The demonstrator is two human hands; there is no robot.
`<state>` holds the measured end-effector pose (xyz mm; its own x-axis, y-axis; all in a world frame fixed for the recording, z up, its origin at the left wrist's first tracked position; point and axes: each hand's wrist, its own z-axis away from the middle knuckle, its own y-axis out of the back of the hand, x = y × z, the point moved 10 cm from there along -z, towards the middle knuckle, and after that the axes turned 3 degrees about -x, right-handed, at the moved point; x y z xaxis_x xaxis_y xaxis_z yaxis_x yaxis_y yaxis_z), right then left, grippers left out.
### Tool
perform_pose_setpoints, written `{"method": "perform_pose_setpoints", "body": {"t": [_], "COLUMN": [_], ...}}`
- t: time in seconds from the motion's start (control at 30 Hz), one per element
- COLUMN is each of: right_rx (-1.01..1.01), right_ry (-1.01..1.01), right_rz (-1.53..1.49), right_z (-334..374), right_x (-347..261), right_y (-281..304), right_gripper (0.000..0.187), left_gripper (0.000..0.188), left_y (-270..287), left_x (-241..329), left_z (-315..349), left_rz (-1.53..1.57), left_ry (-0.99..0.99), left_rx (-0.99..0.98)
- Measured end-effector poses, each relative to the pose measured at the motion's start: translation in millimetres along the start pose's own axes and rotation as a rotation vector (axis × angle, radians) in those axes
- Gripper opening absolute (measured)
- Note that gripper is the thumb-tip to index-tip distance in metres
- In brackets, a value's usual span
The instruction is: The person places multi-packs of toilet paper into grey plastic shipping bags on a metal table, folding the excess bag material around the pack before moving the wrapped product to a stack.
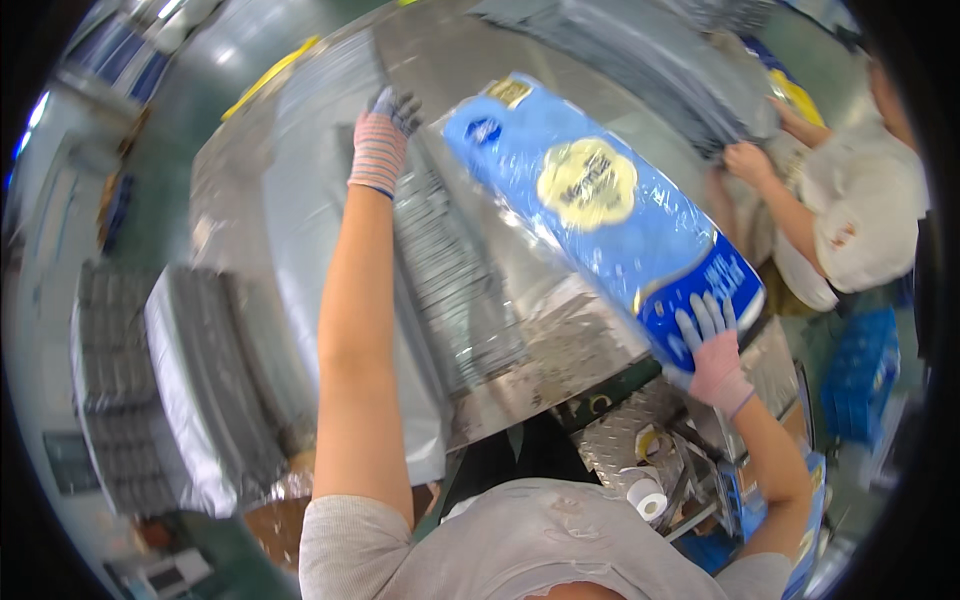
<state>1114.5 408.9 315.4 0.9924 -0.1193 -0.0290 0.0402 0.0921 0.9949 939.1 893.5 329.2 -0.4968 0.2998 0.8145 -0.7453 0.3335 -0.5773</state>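
Observation:
A long, shiny blue plastic-wrapped pack (640, 215) with a cream label lies slantwise on the metal table, right of the middle. My right hand (718, 350), in a pink and grey glove, rests with fingers spread on the pack's near dark-blue end. Farther off, my left hand (385, 140) wears a striped glove with grey fingertips. It reaches over the far part of a pile of flat grey plastic bags (440, 260), its fingers slightly bent and apart. Whether those fingertips touch a bag is hard to make out.
Stacked grey bag bundles (205, 380) stand at the left. A co-worker (850, 200) at the right handles another grey bag pile (630, 70). Below the table's near edge (550, 405) are a white roll (647, 498) and a metal frame. Blue packs (862, 375) stand at far right.

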Motion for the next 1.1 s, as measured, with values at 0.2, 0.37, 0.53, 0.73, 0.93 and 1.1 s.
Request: {"method": "perform_pose_setpoints", "body": {"t": [0.2,0.37,0.53,0.73,0.93,1.1], "right_rx": [0.205,0.046,-0.308,-0.178,0.102,0.142], "right_ry": [-0.125,-0.369,0.264,-0.074,-0.219,-0.426], "right_rz": [0.141,-0.071,-0.812,-1.076,-0.542,-0.676], "right_z": [-157.0,-220.4,-113.4,-20.4,-27.8,-17.2], "right_x": [-5.4,-54.5,-273.4,-361.4,-354.9,-276.8], "right_y": [-52.9,-54.5,-107.2,-161.2,-175.7,-191.6], "right_gripper": [0.064,0.055,0.066,0.076,0.043,0.038], "left_gripper": [0.037,0.048,0.068,0.103,0.070,0.050], "left_y": [109.0,168.4,191.5,293.6,378.7,386.0], "left_x": [86.2,76.6,78.2,16.3,-67.3,-14.8], "left_z": [151.7,317.1,456.3,557.3,574.4,577.6], "left_rz": [-0.820,-1.400,-1.770,-1.099,-0.606,-0.675], "left_ry": [-0.043,0.050,-0.054,0.167,0.353,0.340], "left_rx": [0.028,0.038,0.158,0.480,0.508,0.436]}}
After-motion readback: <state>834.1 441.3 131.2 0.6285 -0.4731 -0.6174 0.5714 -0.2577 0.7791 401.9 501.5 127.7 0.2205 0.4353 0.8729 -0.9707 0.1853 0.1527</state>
